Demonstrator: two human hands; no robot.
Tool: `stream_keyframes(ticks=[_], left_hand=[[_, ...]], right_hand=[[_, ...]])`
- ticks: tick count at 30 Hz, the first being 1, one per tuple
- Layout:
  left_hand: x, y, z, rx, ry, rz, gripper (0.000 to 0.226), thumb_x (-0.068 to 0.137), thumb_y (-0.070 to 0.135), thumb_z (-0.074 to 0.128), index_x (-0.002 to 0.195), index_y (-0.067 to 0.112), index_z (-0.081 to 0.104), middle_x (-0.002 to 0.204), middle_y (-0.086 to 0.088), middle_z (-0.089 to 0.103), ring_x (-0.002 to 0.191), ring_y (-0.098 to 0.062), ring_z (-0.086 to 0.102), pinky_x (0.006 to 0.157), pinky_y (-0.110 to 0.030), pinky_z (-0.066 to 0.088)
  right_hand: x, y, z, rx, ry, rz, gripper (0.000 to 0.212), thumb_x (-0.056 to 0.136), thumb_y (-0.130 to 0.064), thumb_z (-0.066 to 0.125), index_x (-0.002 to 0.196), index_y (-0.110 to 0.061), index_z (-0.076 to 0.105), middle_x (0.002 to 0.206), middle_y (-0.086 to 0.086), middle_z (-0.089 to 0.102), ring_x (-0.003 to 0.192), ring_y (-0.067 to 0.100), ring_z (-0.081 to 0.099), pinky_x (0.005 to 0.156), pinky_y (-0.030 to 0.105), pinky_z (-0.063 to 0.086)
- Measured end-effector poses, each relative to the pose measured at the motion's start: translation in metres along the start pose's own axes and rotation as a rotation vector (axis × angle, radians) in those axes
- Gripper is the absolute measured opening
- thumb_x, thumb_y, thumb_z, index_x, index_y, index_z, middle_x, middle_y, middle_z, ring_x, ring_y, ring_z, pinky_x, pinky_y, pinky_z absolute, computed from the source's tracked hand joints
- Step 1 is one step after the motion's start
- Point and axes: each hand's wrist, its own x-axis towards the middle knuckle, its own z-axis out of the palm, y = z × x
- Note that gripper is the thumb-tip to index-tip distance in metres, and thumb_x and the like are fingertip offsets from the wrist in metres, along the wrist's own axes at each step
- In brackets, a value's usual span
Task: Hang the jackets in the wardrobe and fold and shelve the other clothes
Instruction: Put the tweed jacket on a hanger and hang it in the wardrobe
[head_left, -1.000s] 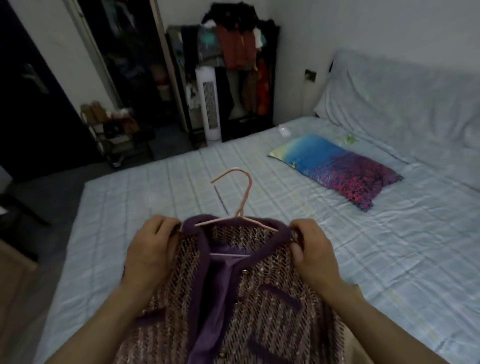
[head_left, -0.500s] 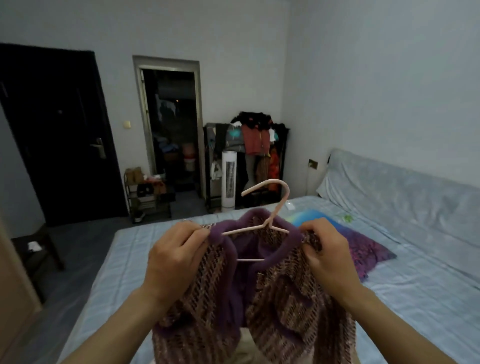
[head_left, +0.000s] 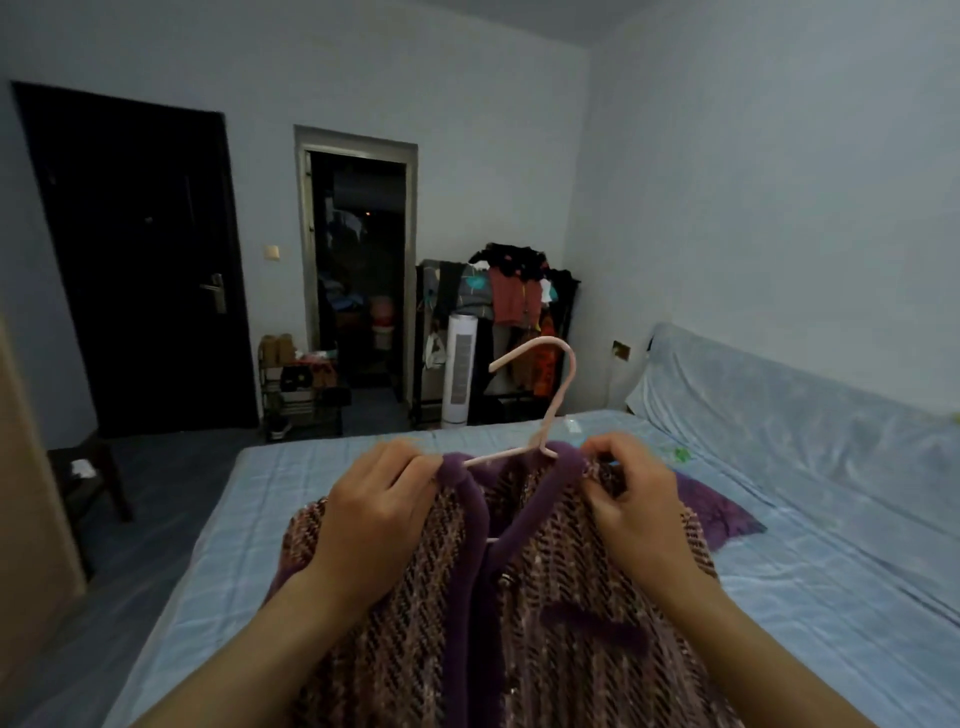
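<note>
Both hands are gripping the jacket (head_left: 519, 597) at its shoulders — left hand (head_left: 374, 514), right hand (head_left: 636, 512) — holding it above the bed (head_left: 779, 545). The hanger (head_left: 545, 405) hook is poking up between them — right hand sitting nearer its neck.

We count one jacket (head_left: 545, 597), one pink hanger (head_left: 540, 405), two hands, one bed (head_left: 270, 499), one pillow (head_left: 722, 512), one tower fan (head_left: 460, 371).

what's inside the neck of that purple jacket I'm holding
A pink hanger: its hook and one arm show above the jacket collar. The jacket covers the hanger's ends.
</note>
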Motion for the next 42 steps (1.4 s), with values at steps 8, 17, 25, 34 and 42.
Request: stream_keyframes(ticks=[8,17,25,34,42], left_hand=[[0.003,0.049,-0.059,0.212,-0.05,-0.035,0.01,0.096,0.014,0.061,0.095,0.006,0.068,0.085,-0.005,0.058,0.076,-0.022,0.054,0.064,-0.038,0.047],[-0.046,0.085,-0.151,0.432,-0.062,-0.22,0.013,0.094,0.01,0.061,0.1,0.001,0.067,0.094,-0.008,0.061,0.084,-0.027,0.056,0.076,-0.04,0.049],[-0.102,0.103,-0.279,0.66,0.092,-0.473,0.018,0.089,0.014,0.062,0.1,0.001,0.069,0.089,-0.006,0.059,0.085,-0.02,0.051,0.08,-0.023,0.038],[-0.177,0.132,-0.456,0.762,0.071,-0.61,0.022,0.093,0.024,0.056,0.109,0.013,0.066,0.101,0.0,0.061,0.093,-0.022,0.058,0.082,-0.037,0.048],[-0.274,0.159,-0.628,0.99,0.002,-0.747,0.028,0.093,0.032,0.049,0.109,0.016,0.064,0.099,0.004,0.057,0.091,-0.018,0.055,0.079,-0.03,0.044]], right_hand=[[-0.01,-0.039,-0.003,0.214,-0.062,-0.106,0.028,0.081,0.002,0.072,0.089,-0.023,0.062,0.085,-0.012,0.063,0.08,0.005,0.059,0.067,0.01,0.04],[-0.039,-0.078,0.012,0.359,-0.259,-0.255,0.03,0.082,-0.003,0.074,0.097,-0.025,0.061,0.093,-0.015,0.058,0.09,-0.001,0.055,0.076,0.008,0.039],[-0.056,-0.172,0.053,0.476,-0.526,-0.421,0.037,0.08,-0.011,0.076,0.108,-0.028,0.059,0.104,-0.013,0.054,0.099,-0.002,0.053,0.086,0.009,0.038],[-0.121,-0.34,0.111,0.634,-0.571,-0.61,0.021,0.086,-0.018,0.073,0.106,-0.02,0.066,0.098,-0.009,0.06,0.092,0.004,0.057,0.084,0.022,0.044],[-0.207,-0.498,0.154,0.774,-0.594,-0.628,0.02,0.083,-0.011,0.075,0.097,-0.023,0.068,0.088,-0.017,0.057,0.089,-0.015,0.053,0.078,0.0,0.035]])
